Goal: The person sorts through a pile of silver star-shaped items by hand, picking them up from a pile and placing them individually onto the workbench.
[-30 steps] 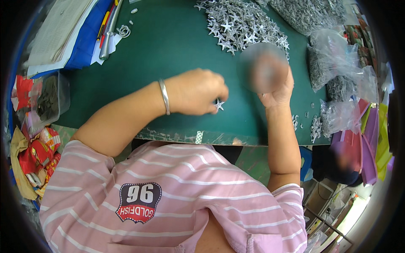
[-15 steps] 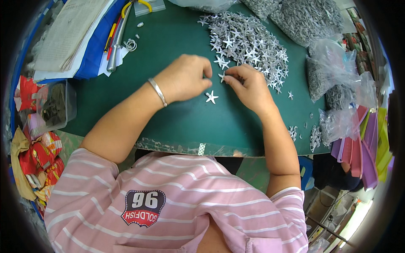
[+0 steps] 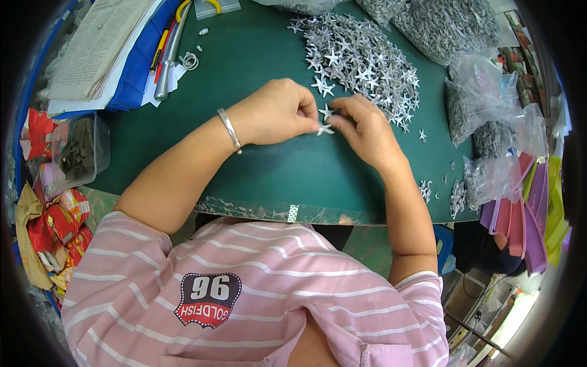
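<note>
My left hand [image 3: 282,113], with a silver bangle at its wrist, pinches a small silver-grey starfish charm [image 3: 324,129] between thumb and fingers. Close by on the right, my right hand [image 3: 364,125] has its thumb and forefinger curled in around a second starfish piece [image 3: 325,112]. The two pieces are very near each other; whether they touch is hard to tell. Beyond my fingers, a couple of loose starfish [image 3: 322,87] lie at the near edge of a big heap of the same starfish [image 3: 364,64] on the green tabletop [image 3: 257,180].
Clear bags of grey metal parts [image 3: 452,27] stand along the far right edge. Small metal rings [image 3: 457,200] lie at the near right. A blue tray with papers [image 3: 101,46], a tapered metal rod [image 3: 168,70] and a plastic tub [image 3: 79,150] are on the left.
My left hand has moved right and lifted the starfish that lay on the tabletop, bringing it beside the one at my right hand. The right hand has shifted only slightly.
</note>
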`<action>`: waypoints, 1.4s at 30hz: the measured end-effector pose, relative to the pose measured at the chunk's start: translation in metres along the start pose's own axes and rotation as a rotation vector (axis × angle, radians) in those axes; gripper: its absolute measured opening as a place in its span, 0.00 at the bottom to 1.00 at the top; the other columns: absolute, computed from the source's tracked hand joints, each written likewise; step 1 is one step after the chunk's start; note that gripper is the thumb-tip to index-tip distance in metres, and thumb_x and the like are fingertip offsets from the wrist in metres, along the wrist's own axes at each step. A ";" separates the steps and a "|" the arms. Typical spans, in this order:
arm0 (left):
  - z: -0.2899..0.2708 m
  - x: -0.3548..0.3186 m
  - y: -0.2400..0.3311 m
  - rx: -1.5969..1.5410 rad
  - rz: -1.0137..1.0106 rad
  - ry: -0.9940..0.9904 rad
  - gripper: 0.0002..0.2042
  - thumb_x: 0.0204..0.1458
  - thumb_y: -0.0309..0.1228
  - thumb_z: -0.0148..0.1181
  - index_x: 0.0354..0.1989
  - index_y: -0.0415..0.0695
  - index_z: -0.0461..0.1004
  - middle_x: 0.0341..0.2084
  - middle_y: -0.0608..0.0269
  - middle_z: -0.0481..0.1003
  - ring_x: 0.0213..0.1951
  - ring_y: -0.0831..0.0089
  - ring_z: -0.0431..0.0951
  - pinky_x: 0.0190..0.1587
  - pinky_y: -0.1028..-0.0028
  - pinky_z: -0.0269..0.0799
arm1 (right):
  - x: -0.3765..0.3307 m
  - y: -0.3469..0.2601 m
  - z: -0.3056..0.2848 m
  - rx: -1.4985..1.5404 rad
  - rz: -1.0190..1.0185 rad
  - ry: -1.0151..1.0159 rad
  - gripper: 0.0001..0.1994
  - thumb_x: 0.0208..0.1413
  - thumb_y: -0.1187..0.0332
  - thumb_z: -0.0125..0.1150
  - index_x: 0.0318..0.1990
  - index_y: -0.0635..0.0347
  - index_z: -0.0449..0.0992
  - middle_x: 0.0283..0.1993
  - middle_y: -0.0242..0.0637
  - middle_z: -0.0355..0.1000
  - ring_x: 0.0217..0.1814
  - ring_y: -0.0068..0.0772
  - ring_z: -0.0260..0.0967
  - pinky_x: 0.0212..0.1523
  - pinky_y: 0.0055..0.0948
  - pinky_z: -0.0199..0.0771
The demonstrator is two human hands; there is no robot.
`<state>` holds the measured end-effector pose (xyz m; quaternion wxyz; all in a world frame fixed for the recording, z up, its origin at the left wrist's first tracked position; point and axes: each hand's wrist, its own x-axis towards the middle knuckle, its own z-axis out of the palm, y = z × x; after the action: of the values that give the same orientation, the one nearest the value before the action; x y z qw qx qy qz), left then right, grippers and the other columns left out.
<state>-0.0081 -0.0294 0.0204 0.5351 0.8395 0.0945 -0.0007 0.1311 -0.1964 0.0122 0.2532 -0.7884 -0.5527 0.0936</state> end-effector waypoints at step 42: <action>-0.001 0.055 -0.023 0.448 0.108 0.253 0.08 0.47 0.29 0.63 0.34 0.40 0.79 0.24 0.59 0.77 0.27 0.72 0.75 0.34 0.73 0.71 | -0.067 -0.009 -0.011 0.293 0.016 -0.086 0.09 0.47 0.72 0.67 0.36 0.61 0.77 0.33 0.40 0.72 0.35 0.43 0.73 0.35 0.35 0.73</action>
<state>0.0422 -0.0108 -0.0056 0.3189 0.9344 0.1129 0.1118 0.1035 -0.2589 0.0175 0.3410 -0.7428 -0.5371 0.2088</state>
